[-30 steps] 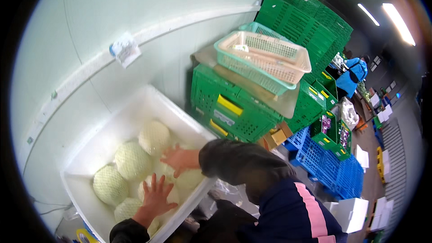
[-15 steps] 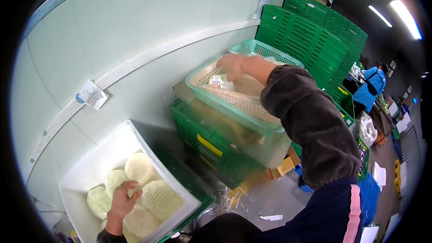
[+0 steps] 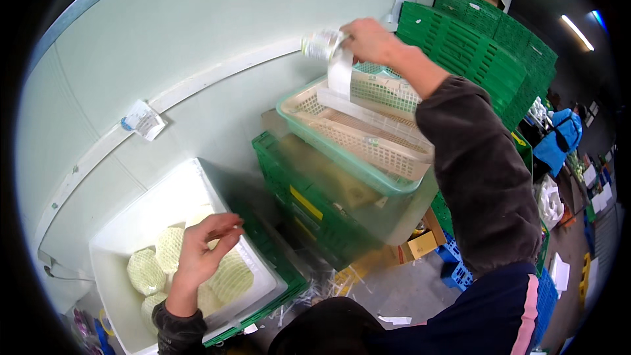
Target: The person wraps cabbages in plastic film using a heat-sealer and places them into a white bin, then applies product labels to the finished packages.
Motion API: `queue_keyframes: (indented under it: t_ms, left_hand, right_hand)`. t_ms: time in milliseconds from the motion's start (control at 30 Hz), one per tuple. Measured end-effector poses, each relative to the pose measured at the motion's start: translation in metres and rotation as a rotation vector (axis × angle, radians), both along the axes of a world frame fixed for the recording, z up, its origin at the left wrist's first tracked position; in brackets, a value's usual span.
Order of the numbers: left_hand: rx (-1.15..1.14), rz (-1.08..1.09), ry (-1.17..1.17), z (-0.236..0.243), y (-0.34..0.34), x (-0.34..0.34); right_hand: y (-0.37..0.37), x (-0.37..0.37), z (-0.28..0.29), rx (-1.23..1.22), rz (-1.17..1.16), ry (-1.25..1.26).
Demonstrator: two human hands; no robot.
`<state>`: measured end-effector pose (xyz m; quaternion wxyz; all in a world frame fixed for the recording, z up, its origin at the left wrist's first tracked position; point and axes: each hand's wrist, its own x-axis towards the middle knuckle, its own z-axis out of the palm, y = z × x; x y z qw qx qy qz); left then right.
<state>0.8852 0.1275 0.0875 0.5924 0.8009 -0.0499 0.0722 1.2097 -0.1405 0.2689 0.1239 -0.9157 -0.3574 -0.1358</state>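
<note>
My right hand (image 3: 371,41) grips a label roll (image 3: 322,45) by its edge, above a stack of baskets. From the roll a white paper strip (image 3: 340,73) hangs down into the beige basket (image 3: 368,148). This basket sits inside a mint-green basket (image 3: 315,144). My left hand (image 3: 205,250) hovers over a white foam box (image 3: 259,269), its fingers half curled and the thumb near the fingertips, with nothing visible between them. Below that hand lie several round, pale things in foam nets (image 3: 146,272), partly hidden by the hand and wrist.
Green crates (image 3: 296,204) support the baskets, and more green crates (image 3: 460,59) rise in a tall stack behind. A pale wall panel (image 3: 197,39) bounds the left side. Paper scraps (image 3: 394,320) litter the floor. A person in blue (image 3: 559,141) stands far right.
My right hand has lifted the label roll up out of the beige basket, trailing its paper strip. My left hand has risen off the netted things and moved right.
</note>
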Motion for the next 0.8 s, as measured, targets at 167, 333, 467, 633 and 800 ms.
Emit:
queue_keyframes:
  t_ms: [167, 333, 467, 633, 800]
  left_hand:
    - [-0.430, -0.136, -0.147, 0.014, -0.034, -0.010]
    - [-0.965, -0.393, -0.050, 0.000, -0.029, -0.085]
    - [-1.309, 0.320, 0.192, -0.073, -0.011, -0.177]
    - [-1.132, 0.675, 0.097, -0.085, 0.002, -0.274]
    - [-0.709, 1.027, -0.062, -0.090, 0.001, -0.356]
  right_hand:
    - [0.025, -0.124, 0.027, 0.355, 0.249, 0.205]
    - [0.078, -0.244, -0.081, 0.410, 0.739, -0.350]
    - [0.111, -0.348, -0.181, 0.300, 1.006, -0.297]
    - [0.157, -0.428, -0.249, 0.349, 1.170, -0.021]
    - [0.188, -0.489, -0.274, 0.400, 1.341, 0.267]
